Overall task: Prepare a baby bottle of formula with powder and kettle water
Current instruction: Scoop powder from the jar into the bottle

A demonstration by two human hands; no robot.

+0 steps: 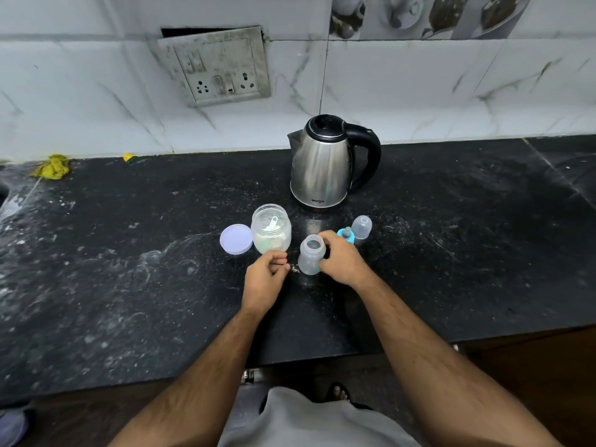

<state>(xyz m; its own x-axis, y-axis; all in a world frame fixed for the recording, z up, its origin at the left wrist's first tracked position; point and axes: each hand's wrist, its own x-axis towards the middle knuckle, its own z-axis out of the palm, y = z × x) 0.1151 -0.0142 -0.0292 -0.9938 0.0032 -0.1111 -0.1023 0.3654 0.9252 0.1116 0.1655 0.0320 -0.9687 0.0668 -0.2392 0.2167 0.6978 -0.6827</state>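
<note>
Standing upright and uncapped on the black countertop [129, 285], the baby bottle [310, 255] is gripped around its side by the right hand [340, 259], whose fingers wrap its far side. The left hand [265, 275] hovers just beside the bottle with its fingers loosely curled toward the palm, holding nothing that can be made out. Just behind that hand sits the open powder jar [271, 233], with white formula and a small white scoop [272, 223] inside. The jar's lavender lid [236, 239] lies flat, touching the jar on its left. Behind the right hand, the blue-ringed teat [347, 234] rests on the counter, and the clear dome cap [362, 226] stands just beside it. Farther back stands the steel kettle [321, 166], lid shut, black handle turned right. A yellow cloth [51, 167] lies far left by the marble wall, under a grimy socket plate [214, 64]
</note>
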